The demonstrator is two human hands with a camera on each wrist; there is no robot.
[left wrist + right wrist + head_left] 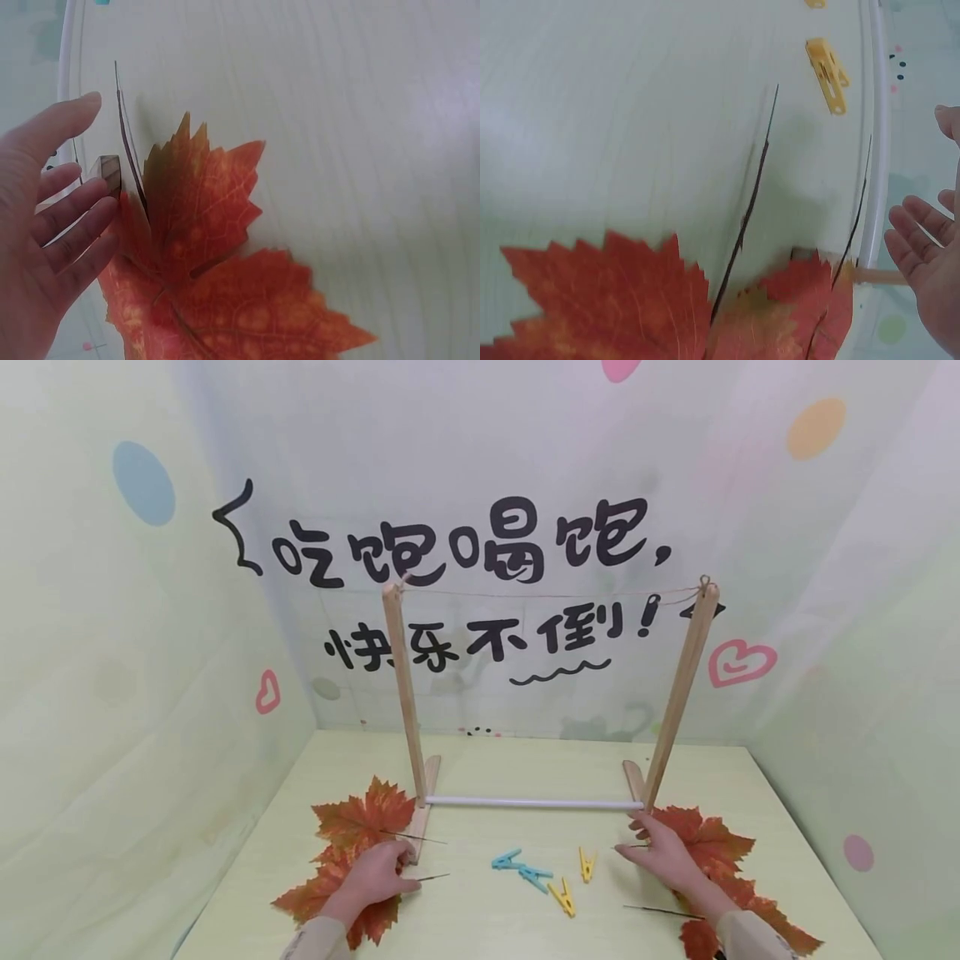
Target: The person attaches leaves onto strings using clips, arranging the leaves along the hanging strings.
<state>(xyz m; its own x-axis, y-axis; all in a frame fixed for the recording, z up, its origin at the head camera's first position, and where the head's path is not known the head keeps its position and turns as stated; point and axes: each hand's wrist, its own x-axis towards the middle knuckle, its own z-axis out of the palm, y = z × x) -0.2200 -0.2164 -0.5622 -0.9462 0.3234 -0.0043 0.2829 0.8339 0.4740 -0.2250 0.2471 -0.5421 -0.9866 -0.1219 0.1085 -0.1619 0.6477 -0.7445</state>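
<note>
My left hand (375,870) is over the red-orange maple leaves (360,814) on the left, beside the left foot of a wooden stand. Its fingers look loosely bent and hold nothing in the left wrist view, close to a leaf's dark stem (126,135). My right hand (670,856) is by the base of the right wooden post (678,702), fingers spread and relaxed with nothing in them. More maple leaves (622,300) lie beneath and beside it, their thin stems pointing inward. Between the hands lie blue clothespins (535,877) and yellow clothespins (587,864).
The stand's left post (406,693) and right post are joined low down by a white rod (532,802) and at the top by a thin string (540,596). Behind the pale table (525,768) hangs a printed cloth backdrop (480,460), with cloth at both sides.
</note>
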